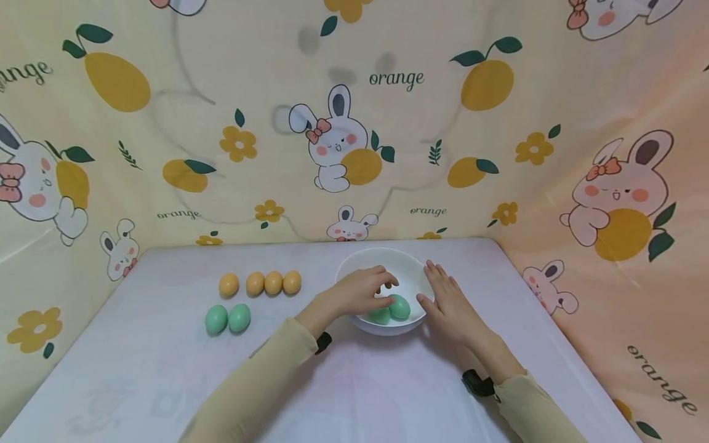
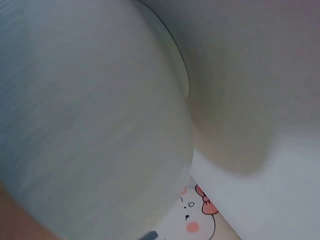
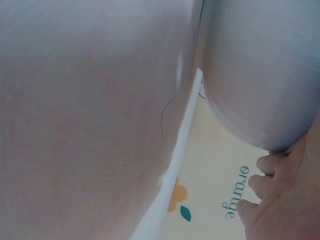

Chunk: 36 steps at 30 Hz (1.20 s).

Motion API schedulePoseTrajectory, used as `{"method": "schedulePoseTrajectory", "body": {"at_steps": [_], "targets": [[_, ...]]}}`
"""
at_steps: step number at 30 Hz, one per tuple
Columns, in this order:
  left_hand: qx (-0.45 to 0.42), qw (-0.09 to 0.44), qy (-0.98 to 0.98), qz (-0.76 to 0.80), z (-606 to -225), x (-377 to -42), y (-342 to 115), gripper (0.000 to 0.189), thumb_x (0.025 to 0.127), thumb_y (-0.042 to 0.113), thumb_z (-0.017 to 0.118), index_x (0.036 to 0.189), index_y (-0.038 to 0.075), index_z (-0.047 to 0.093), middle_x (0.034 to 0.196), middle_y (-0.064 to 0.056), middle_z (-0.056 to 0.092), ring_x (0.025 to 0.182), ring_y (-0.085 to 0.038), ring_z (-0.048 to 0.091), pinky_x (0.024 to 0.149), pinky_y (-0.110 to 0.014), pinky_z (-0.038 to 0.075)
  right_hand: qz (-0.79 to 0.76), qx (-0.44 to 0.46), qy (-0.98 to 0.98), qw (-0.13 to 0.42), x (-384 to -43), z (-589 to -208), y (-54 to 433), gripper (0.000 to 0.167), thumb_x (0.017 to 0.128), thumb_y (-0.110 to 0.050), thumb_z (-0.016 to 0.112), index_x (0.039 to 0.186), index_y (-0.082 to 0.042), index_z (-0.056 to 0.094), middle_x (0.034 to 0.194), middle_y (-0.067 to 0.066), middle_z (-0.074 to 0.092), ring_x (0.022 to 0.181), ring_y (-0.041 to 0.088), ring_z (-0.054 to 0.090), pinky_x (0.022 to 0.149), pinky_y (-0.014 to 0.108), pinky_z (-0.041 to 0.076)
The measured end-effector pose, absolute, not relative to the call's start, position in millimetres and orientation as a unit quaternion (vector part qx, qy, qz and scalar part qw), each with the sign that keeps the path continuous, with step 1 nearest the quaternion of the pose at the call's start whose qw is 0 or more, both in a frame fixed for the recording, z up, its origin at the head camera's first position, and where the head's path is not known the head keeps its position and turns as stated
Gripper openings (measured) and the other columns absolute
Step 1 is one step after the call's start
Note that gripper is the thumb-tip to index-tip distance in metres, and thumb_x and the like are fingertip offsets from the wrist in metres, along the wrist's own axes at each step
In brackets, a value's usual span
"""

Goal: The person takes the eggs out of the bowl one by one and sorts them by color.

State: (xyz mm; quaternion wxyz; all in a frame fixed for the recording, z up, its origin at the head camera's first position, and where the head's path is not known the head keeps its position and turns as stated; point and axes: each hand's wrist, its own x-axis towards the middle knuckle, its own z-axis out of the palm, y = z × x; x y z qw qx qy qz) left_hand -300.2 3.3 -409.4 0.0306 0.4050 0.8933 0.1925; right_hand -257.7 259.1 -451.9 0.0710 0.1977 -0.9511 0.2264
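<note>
My left hand (image 1: 362, 290) reaches over the rim of a white bowl (image 1: 382, 330), fingers loosely bent and apart. Its thumb is close above the green eggs (image 1: 400, 307) inside; whether it touches them I cannot tell. Two eggs show in the bowl, one partly behind the thumb. On the bowl's right side rests my right hand (image 1: 451, 307), with straight fingers along the rim. The right wrist view shows its fingertips against the bowl's outer wall (image 3: 265, 75). In the left wrist view the bowl (image 2: 100, 110) fills much of the picture.
Left of the bowl, three orange eggs (image 1: 274, 282) stand in a row, with a single orange egg (image 1: 229, 285) just beside them. Two green eggs (image 1: 239, 318) lie nearer to me. A printed cloth (image 1: 410, 123) hangs behind the white table (image 1: 354, 394).
</note>
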Motion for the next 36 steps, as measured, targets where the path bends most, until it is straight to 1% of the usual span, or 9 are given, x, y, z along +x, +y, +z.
{"method": "schedulePoseTrajectory", "body": {"at_steps": [3,8,13,16,19,29,36], "targets": [[0.411,0.040,0.893,0.179,-410,-304,11,0.039,0.102,0.033,0.067,0.134,0.012,0.067,0.123,-0.003,0.065,0.100,-0.015,0.067,0.086,-0.025,0.054,0.224,0.201,-0.951,0.076,-259,-452,259,0.075,0.110,-0.043,0.045,0.163,0.003,0.019,0.172,0.018,0.015,0.158,0.041,0.011,0.125,0.064,0.013],[0.425,0.047,0.892,0.148,-413,-308,20,0.036,0.102,0.034,0.067,0.132,0.015,0.070,0.125,-0.003,0.066,0.099,-0.013,0.066,0.089,-0.028,0.054,0.225,0.206,-0.949,0.082,-259,-453,260,0.074,0.110,-0.042,0.046,0.163,0.004,0.021,0.172,0.019,0.017,0.157,0.043,0.013,0.124,0.065,0.014],[0.427,0.054,0.894,0.128,-421,-313,26,0.035,0.102,0.040,0.067,0.131,0.019,0.071,0.127,-0.001,0.065,0.105,-0.011,0.064,0.094,-0.033,0.053,0.224,0.203,-0.950,0.078,-259,-453,260,0.074,0.110,-0.042,0.045,0.163,0.003,0.021,0.172,0.018,0.016,0.158,0.041,0.012,0.124,0.064,0.014],[0.424,0.063,0.893,0.140,-425,-315,28,0.038,0.101,0.044,0.068,0.130,0.019,0.071,0.127,0.000,0.065,0.108,-0.011,0.063,0.099,-0.032,0.052,0.224,0.203,-0.950,0.079,-259,-452,260,0.073,0.110,-0.042,0.045,0.163,0.003,0.021,0.172,0.018,0.016,0.158,0.041,0.011,0.124,0.065,0.014],[0.422,0.070,0.891,0.151,-429,-316,29,0.041,0.099,0.045,0.069,0.130,0.019,0.071,0.127,0.000,0.064,0.105,-0.011,0.064,0.101,-0.029,0.051,0.225,0.204,-0.949,0.083,-259,-452,260,0.073,0.110,-0.042,0.045,0.162,0.004,0.022,0.172,0.019,0.017,0.158,0.042,0.012,0.124,0.065,0.014],[0.422,0.077,0.890,0.155,-429,-314,29,0.044,0.097,0.040,0.074,0.134,0.018,0.068,0.127,-0.001,0.063,0.106,-0.010,0.062,0.102,-0.025,0.050,0.231,0.207,-0.947,0.086,-258,-451,259,0.073,0.111,-0.042,0.045,0.162,0.005,0.022,0.171,0.020,0.017,0.157,0.044,0.013,0.124,0.065,0.013],[0.423,0.085,0.887,0.161,-429,-313,29,0.043,0.097,0.037,0.074,0.134,0.016,0.068,0.126,-0.002,0.063,0.105,-0.008,0.060,0.100,-0.022,0.049,0.232,0.204,-0.947,0.089,-258,-453,259,0.072,0.111,-0.041,0.045,0.162,0.004,0.022,0.171,0.020,0.018,0.157,0.043,0.013,0.124,0.066,0.013]]}}
